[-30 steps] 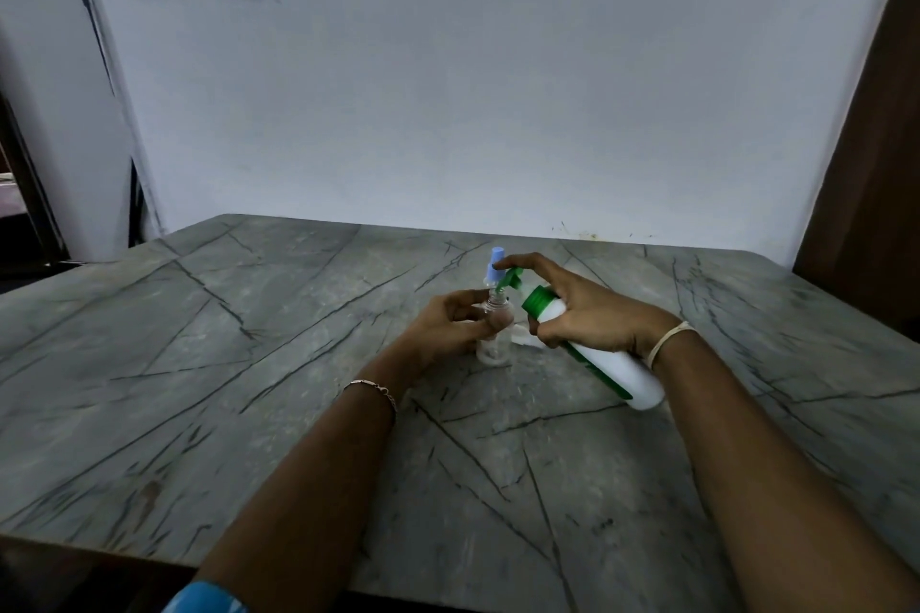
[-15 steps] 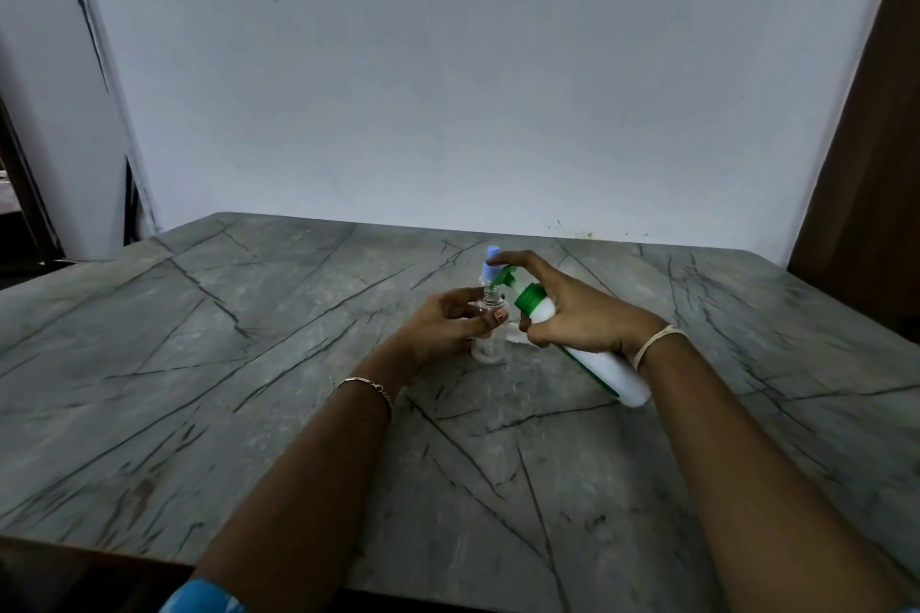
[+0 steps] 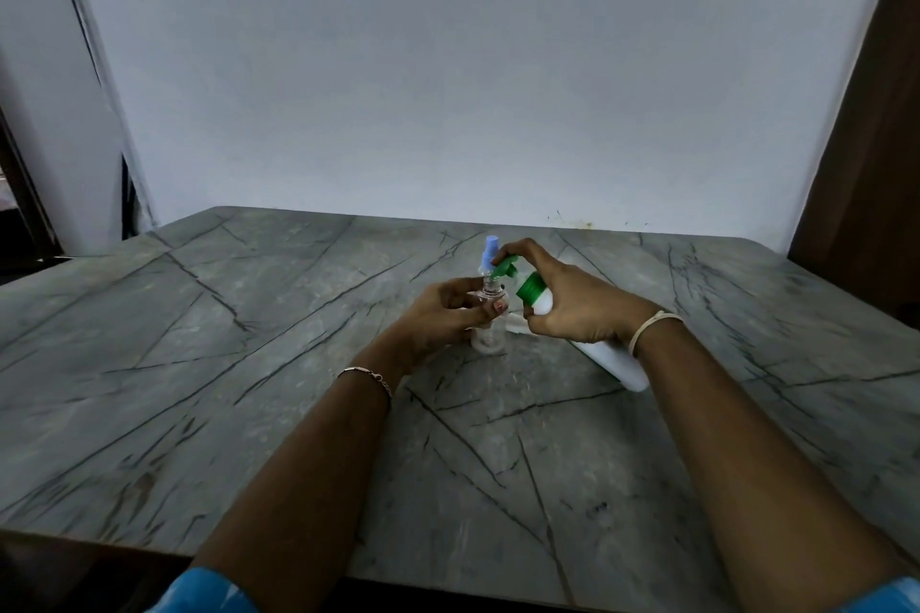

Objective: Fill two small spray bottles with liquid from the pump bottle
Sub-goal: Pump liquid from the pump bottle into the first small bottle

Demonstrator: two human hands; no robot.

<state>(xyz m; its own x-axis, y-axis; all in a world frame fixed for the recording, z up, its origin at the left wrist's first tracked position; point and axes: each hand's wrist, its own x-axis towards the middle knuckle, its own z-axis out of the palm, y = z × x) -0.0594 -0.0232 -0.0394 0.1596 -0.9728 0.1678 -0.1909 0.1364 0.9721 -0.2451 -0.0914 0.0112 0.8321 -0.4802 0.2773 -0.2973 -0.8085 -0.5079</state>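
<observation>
My left hand (image 3: 450,314) grips a small clear spray bottle (image 3: 489,336) that stands uncapped on the grey stone table (image 3: 249,363). My right hand (image 3: 572,301) holds a white pump bottle (image 3: 610,358) with a green pump head (image 3: 504,268), tilted so its nozzle sits over the clear bottle's open neck. The index finger lies on top of the pump head. Right behind stands a second small bottle with a blue spray top (image 3: 490,250), mostly hidden. A pale piece (image 3: 515,326) lies on the table under my right hand.
A white wall rises just behind the table's far edge. A dark wooden door frame (image 3: 866,164) stands at the right, a dark doorway at the far left.
Both hands and the bottles keep the same pose. My right index finger stays on the pump head; only the camera view has shifted slightly.
</observation>
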